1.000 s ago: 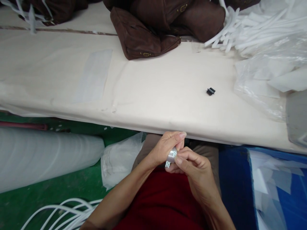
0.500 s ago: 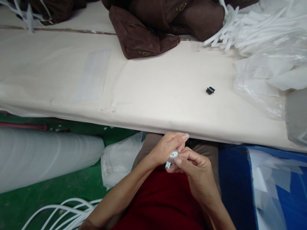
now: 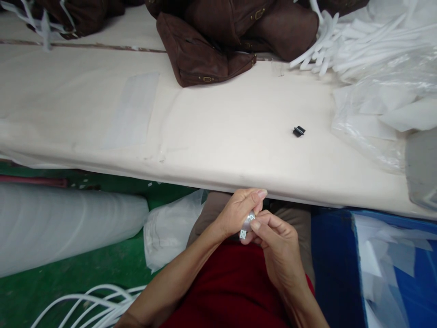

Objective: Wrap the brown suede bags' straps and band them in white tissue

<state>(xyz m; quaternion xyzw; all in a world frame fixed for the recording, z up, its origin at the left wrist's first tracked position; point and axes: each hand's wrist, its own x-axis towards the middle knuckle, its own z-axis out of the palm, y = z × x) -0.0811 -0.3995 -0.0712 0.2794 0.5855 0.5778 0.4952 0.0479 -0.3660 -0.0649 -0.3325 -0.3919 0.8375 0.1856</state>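
Observation:
In front of my lap, my left hand (image 3: 239, 210) and my right hand (image 3: 277, 232) are together. Between them is a small shiny band (image 3: 248, 221), curved, with a pale blue-green printed pattern; it could be a roll of tape or stickers, but I cannot tell. My left fingers are curled around its far side, mostly hidden behind the thumb. The right thumb and forefinger pinch its printed edge. Beyond my hands, a small black clip-like piece (image 3: 298, 131) lies on the covered table (image 3: 218, 136).
Brown leather-look bags (image 3: 205, 59) lie at the table's back. White tubes (image 3: 324, 45) and clear plastic wrap (image 3: 375, 123) are at the right. Below are a blue bin (image 3: 336, 259), a large wrapped roll (image 3: 75, 223), a white bag (image 3: 170, 228) and white cords (image 3: 92, 303).
Both hands stay in nearly the same place. The printed band has shifted slightly to the right between the fingers. The view has tilted a little.

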